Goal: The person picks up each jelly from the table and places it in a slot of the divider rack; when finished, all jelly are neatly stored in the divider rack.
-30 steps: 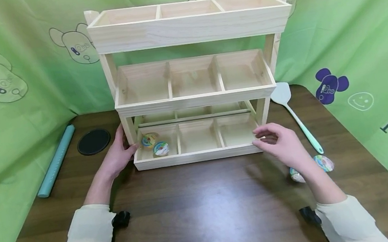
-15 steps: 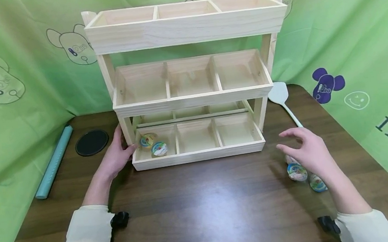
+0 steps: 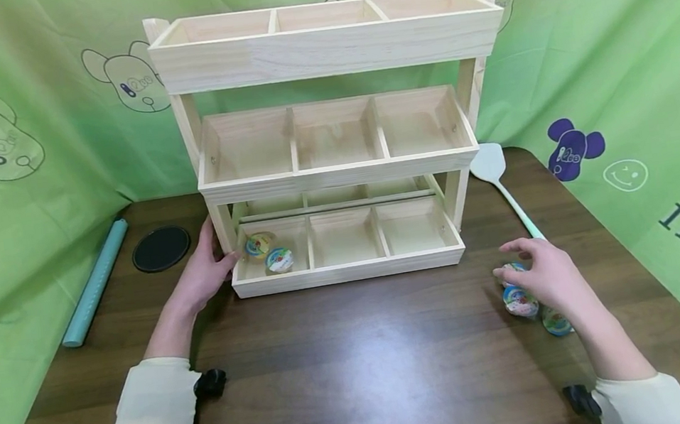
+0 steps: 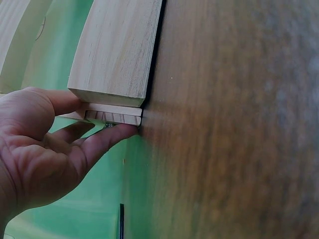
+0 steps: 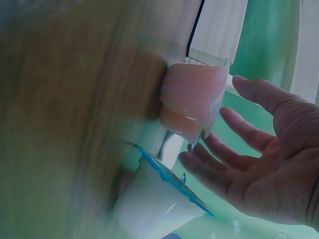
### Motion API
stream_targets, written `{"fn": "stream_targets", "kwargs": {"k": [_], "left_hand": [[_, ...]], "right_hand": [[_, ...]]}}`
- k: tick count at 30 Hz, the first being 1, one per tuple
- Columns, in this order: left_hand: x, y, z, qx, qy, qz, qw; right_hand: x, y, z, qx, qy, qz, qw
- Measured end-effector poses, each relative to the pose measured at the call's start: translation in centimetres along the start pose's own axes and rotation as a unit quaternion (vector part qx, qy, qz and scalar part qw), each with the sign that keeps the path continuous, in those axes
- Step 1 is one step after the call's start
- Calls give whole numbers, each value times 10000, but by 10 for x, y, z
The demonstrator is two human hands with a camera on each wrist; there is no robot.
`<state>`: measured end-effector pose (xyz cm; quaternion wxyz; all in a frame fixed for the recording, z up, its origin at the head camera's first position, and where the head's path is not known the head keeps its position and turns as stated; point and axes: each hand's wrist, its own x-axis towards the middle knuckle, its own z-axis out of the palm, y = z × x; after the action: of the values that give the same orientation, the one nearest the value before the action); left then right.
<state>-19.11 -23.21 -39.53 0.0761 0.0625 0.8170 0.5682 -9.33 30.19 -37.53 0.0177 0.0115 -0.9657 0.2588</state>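
My left hand (image 3: 202,273) holds the lower left end of a three-tier wooden rack (image 3: 325,53). In the left wrist view its thumb and fingers (image 4: 112,139) lie on either side of the wood. Over a group of jelly cups at the right, my right hand (image 3: 545,274) hovers with fingers spread and loosely bent, nothing between them. One cup (image 3: 520,301) shows by its fingers and another (image 3: 556,321) under the wrist. The right wrist view shows a pink cup (image 5: 192,92) and a whitish cup (image 5: 154,199) with a blue-edged lid, apart from the palm.
Two jelly cups, one yellowish (image 3: 259,245) and one pale (image 3: 279,260), sit in the bottom tray's left compartment. A spatula (image 3: 508,190) lies right of the rack. To the left are a black disc (image 3: 161,249) and a blue roll (image 3: 96,283). Green cloth hangs behind.
My right hand has moved from the rack's lower right corner out to the jelly cups, then dipped slightly with fingers nearer together. My left hand has stayed on the rack.
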Motion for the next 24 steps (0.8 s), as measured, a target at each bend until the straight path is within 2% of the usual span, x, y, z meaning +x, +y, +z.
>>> {"fn": "stream_targets", "kwargs": {"k": [8,17,20,24], "left_hand": [[0,0,1,-122,0,43,9999],[-1,2,1,-120,-4,45,9999],[-2,1,0,-114,-17,28,9999],[-2,2,0,-131,-31,44,9999]], "right_hand": [[2,3,0,-110,-408,214,9989],[7,7,0,-144,-615,336,9974],[8,6,0,-124,-553,351,9978],[9,3,-1,-113,-195,382,9990]]}}
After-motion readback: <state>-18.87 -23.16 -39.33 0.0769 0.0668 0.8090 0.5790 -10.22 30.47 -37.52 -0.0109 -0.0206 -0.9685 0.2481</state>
